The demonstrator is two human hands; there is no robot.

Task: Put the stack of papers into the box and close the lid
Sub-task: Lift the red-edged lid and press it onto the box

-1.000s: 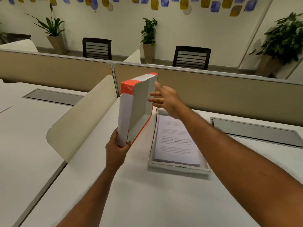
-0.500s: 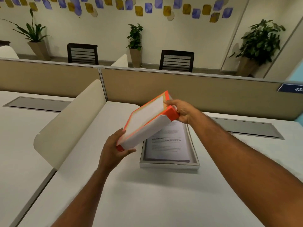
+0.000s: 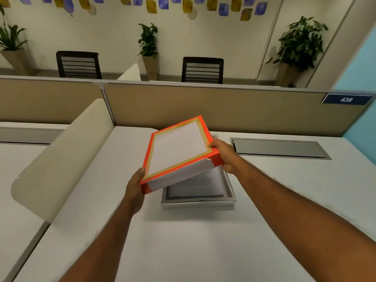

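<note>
An orange-and-white lid (image 3: 178, 148) with a gold border hangs tilted over the open grey box (image 3: 198, 204) on the white desk. The stack of printed papers (image 3: 200, 183) lies inside the box, its far part hidden under the lid. My left hand (image 3: 135, 187) grips the lid's near left corner. My right hand (image 3: 222, 154) grips its right corner. The lid's top face points up, its left side higher than the box rim.
A cream curved divider (image 3: 61, 151) rises at the left of the desk. A tan partition wall (image 3: 213, 106) runs behind, with a grey cable hatch (image 3: 278, 148) at the right. Chairs and potted plants stand beyond the partition.
The lid stood upright on its edge in my left hand; my right hand took its far corner, and both hands turned it face up over the box.
</note>
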